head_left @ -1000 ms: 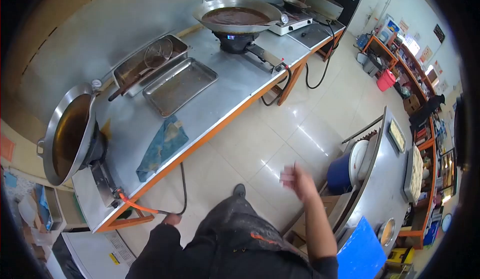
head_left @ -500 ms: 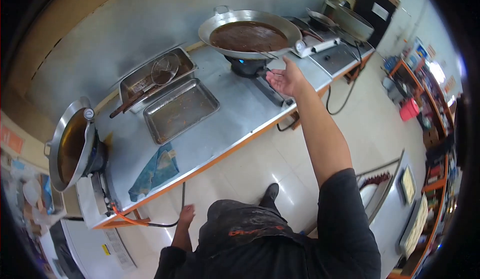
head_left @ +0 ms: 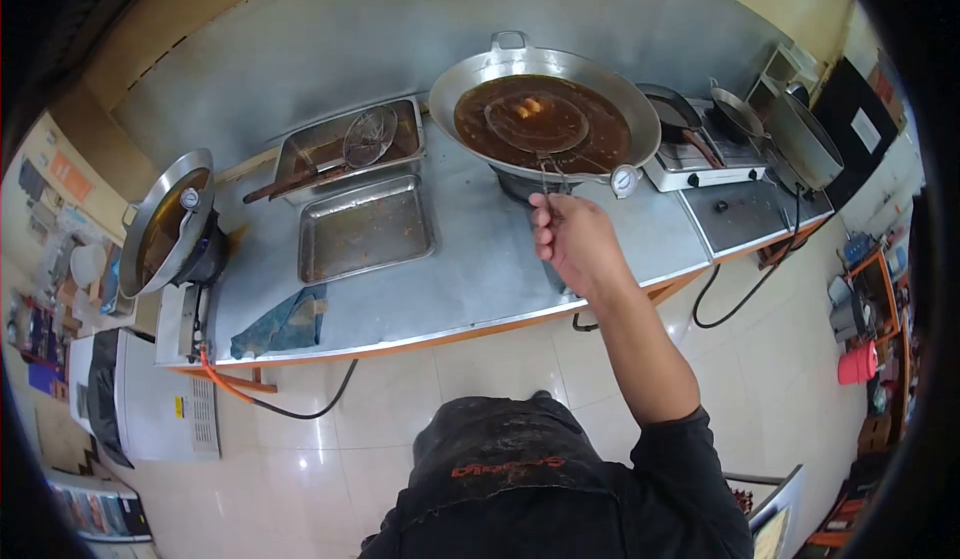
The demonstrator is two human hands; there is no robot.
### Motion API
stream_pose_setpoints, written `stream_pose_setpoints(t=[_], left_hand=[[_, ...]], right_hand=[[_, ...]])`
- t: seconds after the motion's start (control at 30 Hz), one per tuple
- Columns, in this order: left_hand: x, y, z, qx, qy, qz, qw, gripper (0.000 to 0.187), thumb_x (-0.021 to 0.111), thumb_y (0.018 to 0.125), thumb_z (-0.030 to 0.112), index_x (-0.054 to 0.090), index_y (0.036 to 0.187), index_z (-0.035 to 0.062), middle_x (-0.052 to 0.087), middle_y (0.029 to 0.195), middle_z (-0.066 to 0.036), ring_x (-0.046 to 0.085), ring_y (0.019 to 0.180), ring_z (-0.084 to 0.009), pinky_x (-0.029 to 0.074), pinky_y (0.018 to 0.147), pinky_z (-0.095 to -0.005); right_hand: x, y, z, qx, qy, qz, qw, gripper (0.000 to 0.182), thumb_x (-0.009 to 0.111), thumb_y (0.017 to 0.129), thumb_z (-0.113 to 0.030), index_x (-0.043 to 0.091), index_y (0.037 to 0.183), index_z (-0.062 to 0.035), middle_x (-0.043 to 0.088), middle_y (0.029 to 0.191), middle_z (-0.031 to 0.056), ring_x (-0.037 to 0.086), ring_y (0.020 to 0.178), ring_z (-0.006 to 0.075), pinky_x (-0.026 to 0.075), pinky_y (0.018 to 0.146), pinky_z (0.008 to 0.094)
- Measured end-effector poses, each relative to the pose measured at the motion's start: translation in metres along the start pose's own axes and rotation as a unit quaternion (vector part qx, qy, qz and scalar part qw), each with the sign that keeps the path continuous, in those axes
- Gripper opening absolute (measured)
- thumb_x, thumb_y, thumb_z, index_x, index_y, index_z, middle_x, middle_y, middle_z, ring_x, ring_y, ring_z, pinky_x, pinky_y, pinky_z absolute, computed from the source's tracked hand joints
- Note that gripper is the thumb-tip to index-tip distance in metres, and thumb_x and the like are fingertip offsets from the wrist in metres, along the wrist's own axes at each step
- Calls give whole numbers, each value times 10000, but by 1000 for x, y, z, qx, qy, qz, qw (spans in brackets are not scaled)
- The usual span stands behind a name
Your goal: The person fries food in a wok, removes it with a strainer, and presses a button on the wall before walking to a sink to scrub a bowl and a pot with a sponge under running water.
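Observation:
My right hand (head_left: 572,239) is closed around the thin handle of a wire skimmer (head_left: 545,167), in front of a large metal wok (head_left: 448,109). The skimmer's round head lies in the brown oil (head_left: 600,124), with a few golden fried pieces (head_left: 529,108) over it. A dial thermometer (head_left: 625,180) is fixed at the wok's right rim, close to my hand. Under the wok stands a dark burner (head_left: 515,187), partly hidden. My left hand is out of view.
Left of the wok, a deep pan (head_left: 408,119) carries a wooden-handled strainer (head_left: 368,137); a shallow tray (head_left: 425,249) lies before it. A second oil-filled wok (head_left: 140,274) and a blue cloth (head_left: 285,327) are farther left. A stove (head_left: 690,176) with pans stands right.
My open right hand has closed on the skimmer's handle, and the golden pieces now show in the oil. My left hand has left the view, which has turned.

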State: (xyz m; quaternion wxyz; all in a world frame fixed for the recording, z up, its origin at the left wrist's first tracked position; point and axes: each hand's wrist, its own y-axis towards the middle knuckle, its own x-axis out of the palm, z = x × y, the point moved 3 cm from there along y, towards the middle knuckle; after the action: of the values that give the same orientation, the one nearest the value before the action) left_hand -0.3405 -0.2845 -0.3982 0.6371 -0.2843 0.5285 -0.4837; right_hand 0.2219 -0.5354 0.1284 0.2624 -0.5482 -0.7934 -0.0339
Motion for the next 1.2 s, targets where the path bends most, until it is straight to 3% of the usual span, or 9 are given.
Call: stream_pose_setpoints(t=[0.2,0.27,0.33,0.47,0.57,0.87,1.0,1.1,1.2], left_hand=[[23,6,95,230,110,54,965,373,576,1001,328,582,1248,49,681,928,-175,673,738,-298,544,649,-445],[2,0,117,140,-178,101,969,473,562,1006,439,569,1263,42,688,998,-143,686,826,-260,559,656,-401],[-33,-28,150,133,-190,117,966,489,600,979,464,631,1154,8,684,898,-90,657,731,-179,540,604,-355],[-83,2,109,46,-53,47,996,549,529,991,520,647,1087,-8,677,871,-96,666,728,-233,545,588,-389],[-97,28,48,1,-16,110,994,656,398,1020,545,654,866,-40,674,727,-194,670,594,-315,549,558,-438],[-83,17,-77,123,187,14,974,439,547,973,391,621,1039,-37,694,850,-234,680,783,-391,536,679,-491],[-76,46,-72,285,443,61,848,394,614,952,323,606,1116,-36,703,905,-252,684,867,-425,530,733,-514],[-100,12,-75,479,241,74,841,393,641,902,269,591,1165,-18,679,1004,-289,657,957,-446,518,782,-530],[-93,46,-26,301,24,37,953,415,584,953,356,589,1184,10,683,1012,-237,669,938,-395,536,768,-515]], right_hand=[[-18,26,-2,-8,-45,0,999,222,415,1013,-177,572,992,-22,537,745,23,507,628,134,435,554,302],[-15,-1,1,11,-35,7,999,221,414,1014,-178,573,987,-28,540,746,18,505,625,131,434,557,301],[-17,-4,6,-2,-33,3,999,211,419,1006,-169,577,973,-32,540,742,13,502,621,130,431,559,300],[-21,13,11,-31,-10,3,999,202,423,1019,-145,566,1027,-3,503,741,2,446,610,113,380,542,269],[-7,-16,3,-25,6,13,1000,206,423,1022,-139,571,1008,3,494,740,2,433,606,113,372,542,261],[11,-13,10,-26,15,22,999,259,398,1062,-195,555,969,-11,461,715,-14,418,593,108,358,537,263],[14,-7,3,-35,-5,15,999,272,453,1035,-225,573,921,-10,531,736,22,478,612,134,402,552,286],[7,23,-1,-45,-27,54,997,307,412,1074,-274,558,991,-17,488,701,-16,425,571,110,352,511,272],[29,-17,7,-36,-56,61,996,326,414,1076,-283,575,996,-12,505,707,-13,454,594,109,365,530,267]])
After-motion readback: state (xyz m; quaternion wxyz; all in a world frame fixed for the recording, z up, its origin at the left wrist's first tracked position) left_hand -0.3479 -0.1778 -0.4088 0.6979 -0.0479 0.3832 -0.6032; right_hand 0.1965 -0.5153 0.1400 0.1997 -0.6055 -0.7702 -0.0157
